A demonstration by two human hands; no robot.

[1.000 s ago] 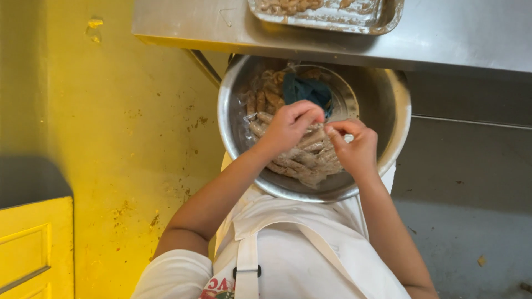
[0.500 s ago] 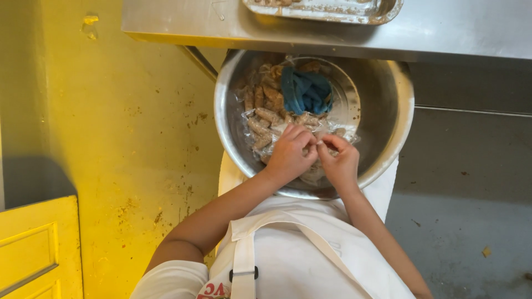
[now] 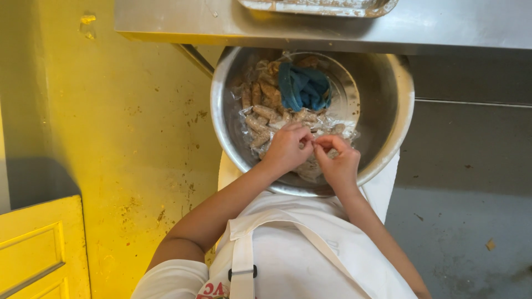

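- Steel surface (image 3: 310, 27) spans the top; yellow wall (image 3: 122, 122) left
- Left hand (image 3: 287, 148) and right hand (image 3: 338, 161): fingers pinched together on clear plastic wrap (image 3: 324, 145) over breaded pieces (image 3: 260, 111)
- Both inside metal bowl (image 3: 396, 111), beside blue cloth (image 3: 303, 87)

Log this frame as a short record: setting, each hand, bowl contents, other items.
Setting: steel counter edge above a yellow floor
Left hand: pinching clear plastic wrap over the bowl
Right hand: pinching the same spot, fingertips meeting the left's
Metal bowl: crumb-coated pieces, blue cloth
Other: foil tray on counter, white apron
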